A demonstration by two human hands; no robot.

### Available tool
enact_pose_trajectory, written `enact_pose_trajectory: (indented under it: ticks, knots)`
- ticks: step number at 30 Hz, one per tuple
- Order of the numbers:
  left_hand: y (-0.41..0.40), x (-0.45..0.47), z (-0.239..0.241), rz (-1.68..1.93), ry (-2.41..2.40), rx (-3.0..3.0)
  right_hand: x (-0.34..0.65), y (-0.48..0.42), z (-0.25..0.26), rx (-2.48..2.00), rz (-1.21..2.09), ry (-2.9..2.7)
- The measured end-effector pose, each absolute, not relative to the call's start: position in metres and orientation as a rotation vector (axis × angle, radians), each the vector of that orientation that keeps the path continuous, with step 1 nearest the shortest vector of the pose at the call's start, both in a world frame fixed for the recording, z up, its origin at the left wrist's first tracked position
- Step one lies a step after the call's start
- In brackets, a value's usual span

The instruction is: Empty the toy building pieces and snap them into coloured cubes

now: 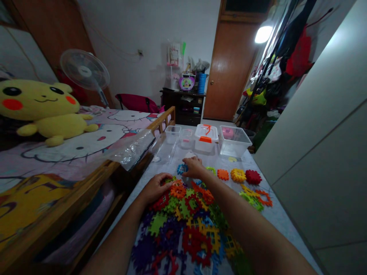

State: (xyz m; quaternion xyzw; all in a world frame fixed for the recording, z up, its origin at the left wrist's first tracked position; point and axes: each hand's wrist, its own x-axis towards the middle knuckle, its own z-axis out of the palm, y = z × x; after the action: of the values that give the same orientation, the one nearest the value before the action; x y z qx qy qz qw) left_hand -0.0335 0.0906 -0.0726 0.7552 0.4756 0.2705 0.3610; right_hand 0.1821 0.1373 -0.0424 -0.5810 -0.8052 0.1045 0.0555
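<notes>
Now | left hand [156, 187] flat on notched plastic tiles [189, 221] | right hand [195, 167] over blue tile [181, 168], fingers' grip unclear

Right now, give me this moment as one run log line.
left hand: on tile pile | right hand: at blue tile, grip unclear | row: orange tile, yellow tile, red tile | back: clear bin

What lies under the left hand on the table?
The left hand rests on the edge of the tile pile; a red tile sticks out beneath it. Whatever lies under the palm is covered.
</notes>
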Motion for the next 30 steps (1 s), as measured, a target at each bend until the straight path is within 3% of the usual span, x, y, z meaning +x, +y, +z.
enact_pose_trajectory:
  ticks: [12, 21, 30]
  knots:
    - [0.09, -0.034, -0.07, 0.675, 1.224, 1.969, 0.176, 0.14, -0.046, -1.738, 0.33, -2.453]
    - [0.086, -0.034, -0.067, 0.666, 1.285, 1.909, 0.239, 0.084, 0.001, -1.578, 0.433, -2.311]
    - [0.087, -0.034, -0.071, 0.689, 1.257, 1.859, 0.267, 0.041, -0.028, -1.441, 0.499, -2.429]
